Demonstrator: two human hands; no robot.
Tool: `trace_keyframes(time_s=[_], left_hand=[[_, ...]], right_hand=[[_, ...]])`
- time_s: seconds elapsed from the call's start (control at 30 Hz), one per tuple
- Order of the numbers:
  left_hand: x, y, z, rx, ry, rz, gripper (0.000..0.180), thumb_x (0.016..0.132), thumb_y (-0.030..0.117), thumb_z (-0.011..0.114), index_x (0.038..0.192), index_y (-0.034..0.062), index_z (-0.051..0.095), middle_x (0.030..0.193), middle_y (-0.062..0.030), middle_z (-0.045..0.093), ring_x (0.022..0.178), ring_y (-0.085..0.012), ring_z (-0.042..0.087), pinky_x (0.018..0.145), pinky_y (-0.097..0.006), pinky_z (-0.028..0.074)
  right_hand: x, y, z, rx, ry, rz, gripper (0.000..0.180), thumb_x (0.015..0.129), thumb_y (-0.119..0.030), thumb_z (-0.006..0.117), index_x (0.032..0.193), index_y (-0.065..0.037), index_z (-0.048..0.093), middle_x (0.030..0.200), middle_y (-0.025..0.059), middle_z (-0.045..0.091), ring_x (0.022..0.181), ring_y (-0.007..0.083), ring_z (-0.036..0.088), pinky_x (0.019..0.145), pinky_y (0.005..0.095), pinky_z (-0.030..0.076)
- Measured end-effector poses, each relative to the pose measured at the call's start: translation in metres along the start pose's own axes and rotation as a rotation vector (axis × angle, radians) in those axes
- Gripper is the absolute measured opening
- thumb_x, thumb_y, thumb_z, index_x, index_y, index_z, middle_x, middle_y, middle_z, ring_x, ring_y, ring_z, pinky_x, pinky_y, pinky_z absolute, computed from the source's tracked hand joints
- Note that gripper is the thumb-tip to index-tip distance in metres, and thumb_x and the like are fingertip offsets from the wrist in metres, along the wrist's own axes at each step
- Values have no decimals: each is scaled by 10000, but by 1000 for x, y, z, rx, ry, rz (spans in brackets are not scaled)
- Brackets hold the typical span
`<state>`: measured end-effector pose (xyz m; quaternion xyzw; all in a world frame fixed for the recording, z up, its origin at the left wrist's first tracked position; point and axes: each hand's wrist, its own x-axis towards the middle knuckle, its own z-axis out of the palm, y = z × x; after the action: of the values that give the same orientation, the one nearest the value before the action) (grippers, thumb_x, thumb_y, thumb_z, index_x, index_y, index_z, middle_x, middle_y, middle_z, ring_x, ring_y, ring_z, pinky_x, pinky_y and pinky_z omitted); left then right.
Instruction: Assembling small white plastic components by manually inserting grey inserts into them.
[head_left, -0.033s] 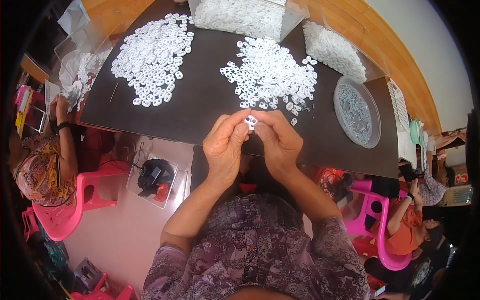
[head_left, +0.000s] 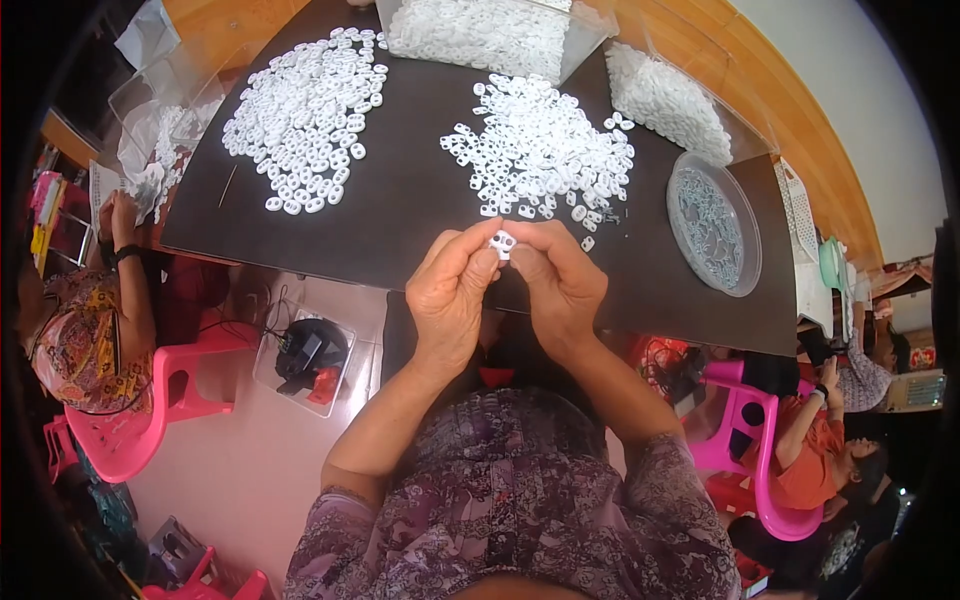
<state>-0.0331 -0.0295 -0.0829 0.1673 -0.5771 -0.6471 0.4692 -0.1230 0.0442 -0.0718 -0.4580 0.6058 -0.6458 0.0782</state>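
Note:
A small white plastic piece with dark round holes (head_left: 502, 241) is pinched between my two hands at the table's near edge. My left hand (head_left: 448, 290) grips it from the left with thumb and forefinger. From the other side my right hand (head_left: 558, 285) closes on it in the same way, the fingertips of both hands nearly meeting. Just beyond them spreads a loose pile of white pieces with holes (head_left: 545, 145). A second pile of white oval pieces (head_left: 305, 110) lies at the far left. Small grey metal parts (head_left: 612, 215) lie by the right pile.
A round clear dish (head_left: 752, 265) of greyish screw-like parts stands at the right. Clear bins (head_left: 590, 45) of white pieces stand along the back. A thin stick (head_left: 228, 186) lies at the left. Co-workers sit on pink chairs (head_left: 190, 385) to either side.

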Motion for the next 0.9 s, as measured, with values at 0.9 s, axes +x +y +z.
trace_keyframes(time_s=[0.9], left_hand=[[-4,1,-7,-114,9,-46,222,853,28,602,1070,-9,631,811,-22,538,706,-78,498,629,-195,420]], right_hand=[[-3,-8,-3,-13,-105,27,213,827,52,553,1032,25,607,954,63,582,873,101,531,756,223,425]])
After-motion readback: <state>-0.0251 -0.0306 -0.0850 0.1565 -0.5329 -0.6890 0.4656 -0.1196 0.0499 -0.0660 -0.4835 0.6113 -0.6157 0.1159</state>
